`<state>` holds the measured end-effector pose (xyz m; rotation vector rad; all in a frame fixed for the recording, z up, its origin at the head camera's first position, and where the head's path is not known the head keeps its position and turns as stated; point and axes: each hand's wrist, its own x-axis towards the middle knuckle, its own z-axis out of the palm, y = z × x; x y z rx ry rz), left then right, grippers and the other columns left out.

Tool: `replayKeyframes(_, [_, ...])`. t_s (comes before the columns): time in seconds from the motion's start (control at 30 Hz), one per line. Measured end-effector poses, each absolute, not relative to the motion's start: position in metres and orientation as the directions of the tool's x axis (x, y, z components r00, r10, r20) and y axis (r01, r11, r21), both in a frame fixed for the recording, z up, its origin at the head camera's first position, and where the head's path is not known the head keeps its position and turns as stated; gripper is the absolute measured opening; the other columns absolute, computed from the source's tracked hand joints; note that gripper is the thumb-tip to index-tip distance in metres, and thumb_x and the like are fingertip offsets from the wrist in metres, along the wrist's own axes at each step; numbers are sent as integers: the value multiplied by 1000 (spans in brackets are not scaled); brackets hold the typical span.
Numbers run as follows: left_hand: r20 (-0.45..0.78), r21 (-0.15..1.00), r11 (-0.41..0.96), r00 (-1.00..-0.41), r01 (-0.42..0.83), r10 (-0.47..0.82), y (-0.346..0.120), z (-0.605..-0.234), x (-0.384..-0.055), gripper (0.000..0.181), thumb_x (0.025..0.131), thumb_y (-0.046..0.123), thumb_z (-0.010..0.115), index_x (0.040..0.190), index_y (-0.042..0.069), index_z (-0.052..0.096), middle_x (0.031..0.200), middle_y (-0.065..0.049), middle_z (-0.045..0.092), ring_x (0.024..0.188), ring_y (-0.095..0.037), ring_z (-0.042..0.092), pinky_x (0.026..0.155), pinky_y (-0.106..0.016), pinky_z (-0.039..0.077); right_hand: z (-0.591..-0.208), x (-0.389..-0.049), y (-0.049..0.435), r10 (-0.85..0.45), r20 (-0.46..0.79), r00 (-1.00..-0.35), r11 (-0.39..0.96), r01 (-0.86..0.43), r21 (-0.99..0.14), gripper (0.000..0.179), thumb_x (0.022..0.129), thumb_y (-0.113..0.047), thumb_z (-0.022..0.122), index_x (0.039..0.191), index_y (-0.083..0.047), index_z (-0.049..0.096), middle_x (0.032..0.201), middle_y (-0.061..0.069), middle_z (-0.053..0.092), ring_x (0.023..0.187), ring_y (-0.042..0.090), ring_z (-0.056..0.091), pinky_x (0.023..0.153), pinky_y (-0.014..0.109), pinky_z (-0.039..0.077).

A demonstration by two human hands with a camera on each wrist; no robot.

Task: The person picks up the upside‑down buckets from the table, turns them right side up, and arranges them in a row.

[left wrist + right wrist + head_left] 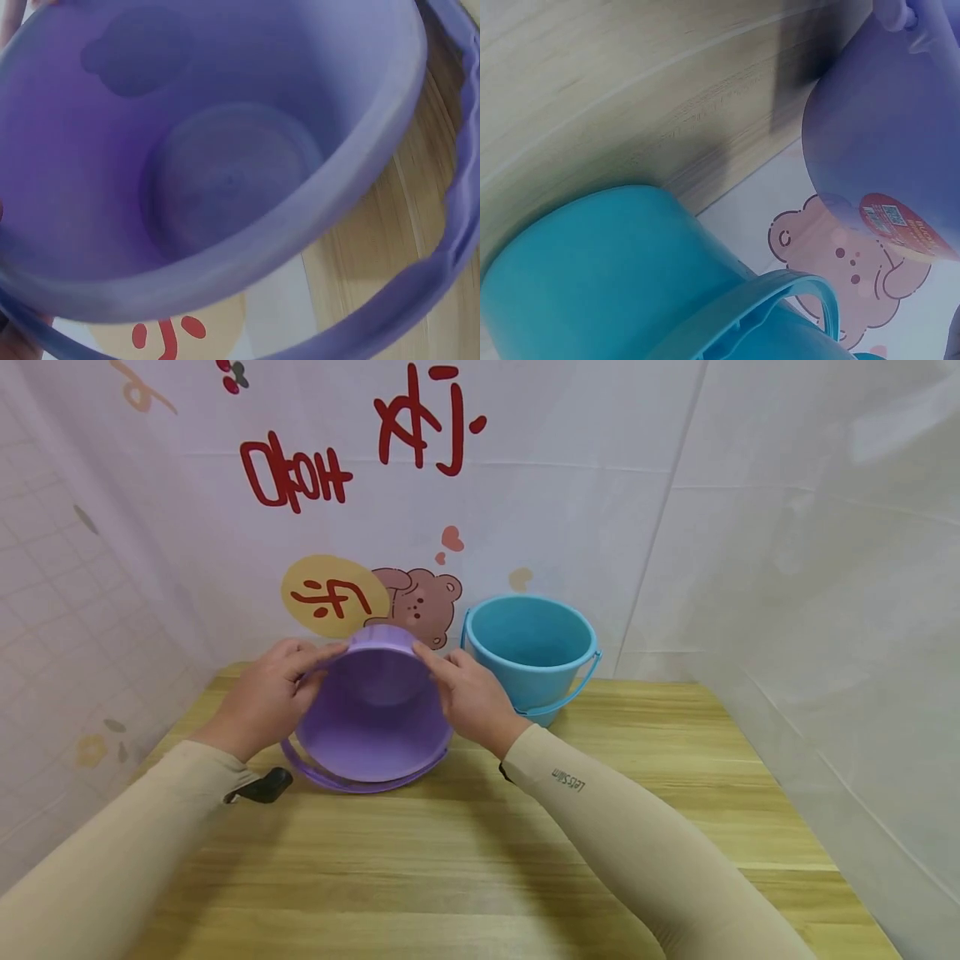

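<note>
A purple bucket (375,743) leans with its mouth toward me, so its inside and round bottom show. My left hand (266,697) grips its rim at the upper left, while my right hand (472,693) holds the rim at the upper right. Both index fingers stretch along the top edge. The bucket's purple handle (457,217) hangs loose below the mouth. On its outer wall, a red label (900,223) shows in the right wrist view. Just behind and right of my right hand stands a blue bucket (536,681), upright, its handle hanging down in front.
Both buckets are on a wood-grain table (420,877). Behind them hangs a white cloth (585,527) with red characters and a printed bear (423,606). More pale cloth (825,610) walls off the right side. A black strap end (266,787) sticks out at my left wrist.
</note>
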<state>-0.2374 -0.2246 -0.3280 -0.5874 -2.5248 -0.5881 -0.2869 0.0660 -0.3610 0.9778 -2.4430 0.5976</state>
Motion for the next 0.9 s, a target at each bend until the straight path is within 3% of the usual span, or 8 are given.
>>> replayKeyframes(0.33, [525, 383, 789, -816, 480, 241, -231, -327, -239, 40, 103, 5, 61, 141, 13, 69, 124, -18, 68, 95, -27, 57, 76, -42, 48, -362, -284, 70, -551, 520, -653, 627, -735, -258, 54, 110, -19, 56, 163, -20, 43, 106, 8, 64, 79, 19, 59, 71, 31, 54])
replayKeyframes(0.57, [570, 372, 793, -793, 483, 216, -237, -328, -241, 39, 101, 5, 64, 139, 13, 70, 116, -15, 70, 89, -22, 54, 73, -33, 44, -362, -285, 71, -575, 451, -683, 636, -719, -278, 61, 110, -15, 55, 167, -20, 33, 103, 8, 76, 92, 22, 68, 86, 38, 58])
replayKeyframes(0.73, [575, 385, 793, -795, 472, 194, -236, -328, -241, 40, 102, 5, 61, 140, 14, 69, 114, -13, 69, 90, -20, 54, 74, -29, 42, -359, -286, 69, -583, 468, -665, 611, -738, -287, 62, 108, -9, 55, 166, -16, 34, 89, 8, 72, 80, 21, 62, 78, 35, 55])
replayKeyframes(0.9, [577, 414, 780, -798, 469, 174, -236, -329, -241, 39, 103, 6, 60, 140, 13, 69, 119, -16, 68, 101, -27, 58, 81, -40, 44, -358, -285, 68, -577, 452, -680, 606, -728, -322, 62, 109, -8, 53, 167, -17, 33, 92, 8, 72, 79, 19, 59, 77, 31, 52])
